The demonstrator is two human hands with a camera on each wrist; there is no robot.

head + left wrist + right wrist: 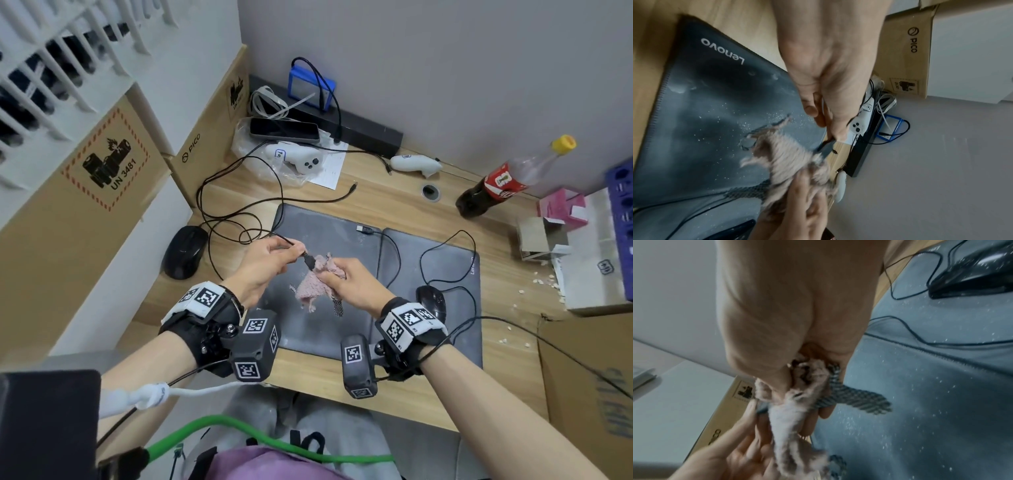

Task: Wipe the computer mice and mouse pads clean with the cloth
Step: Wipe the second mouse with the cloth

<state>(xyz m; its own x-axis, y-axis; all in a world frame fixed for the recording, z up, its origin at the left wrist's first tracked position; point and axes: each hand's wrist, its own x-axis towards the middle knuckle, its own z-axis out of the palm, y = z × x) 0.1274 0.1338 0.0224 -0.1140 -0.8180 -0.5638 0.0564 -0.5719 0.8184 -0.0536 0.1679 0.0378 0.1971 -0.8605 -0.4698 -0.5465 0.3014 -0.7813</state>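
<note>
Wood desk [383,202] is seen under two grey pads, with a plain wall behind. A pink cloth [317,286] is held bunched in the right hand [349,286], with the fingers curled tight round it. A black cable end [309,262] is pinched by the left hand [265,265], and the plug is touched by the cloth. Both hands are held up over the left pad [308,233]. It looks like the plug is being wiped now.

White specks are seen all over the pads, so most of the job seems not yet done. Next, the cable should be put down and the cloth pressed flat on a pad.

One mouse [432,303] is left on the right pad [445,260], just beside the right wrist. Another mouse [185,251] is set on the desk, well to the left. A cola bottle [507,180] is laid far right. Boxes [102,178] are stacked at the left.
</note>
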